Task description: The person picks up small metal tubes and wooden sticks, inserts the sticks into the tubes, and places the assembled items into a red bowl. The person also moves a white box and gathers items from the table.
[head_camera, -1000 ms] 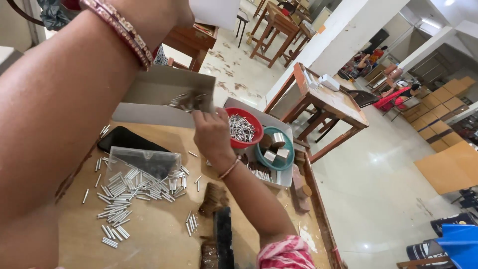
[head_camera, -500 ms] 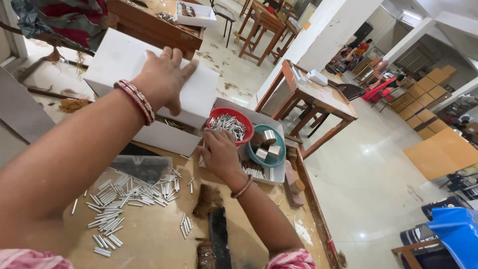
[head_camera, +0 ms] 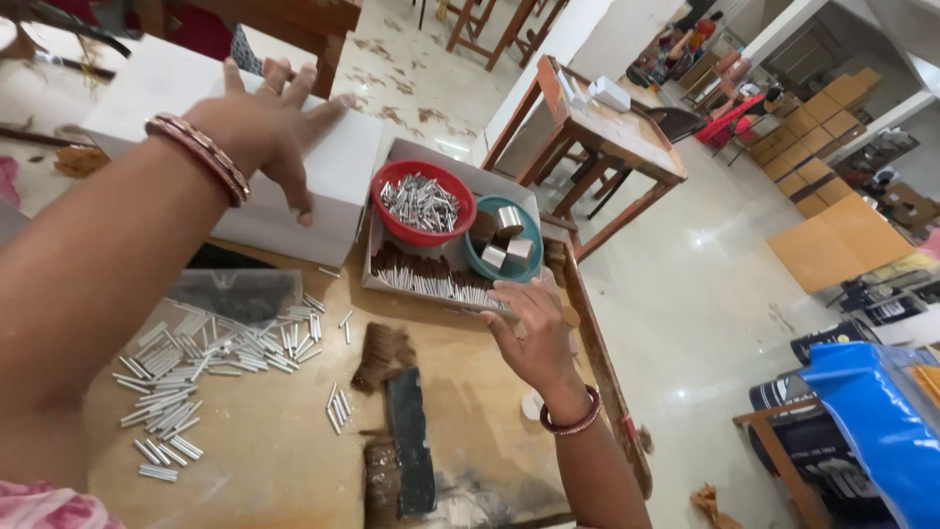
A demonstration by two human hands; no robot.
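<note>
Your left hand is spread flat, fingers apart, on top of the white box, pressing rather than gripping. Your right hand is also open, its fingertips resting at the near edge of the shallow tray that sits just right of the white box; it clamps on nothing. Inside that tray, the red bowl of small metal tubes stands at the end nearest the white box, the teal bowl with a few shiny metal cylinders is beside it on the far side from the box, and a row of thin sticks lies along the tray's near wall. Loose metal tubes are scattered on the table in front of the white box, with a dark flat bar lying nearer to you. The white box looks like light cardboard, stiff enough to slide but likely to dent if squeezed, so take it by its side walls or keep a flat palm on top. The tray is probably flimsy and loaded unevenly; hold it by its rim and keep it level.
</note>
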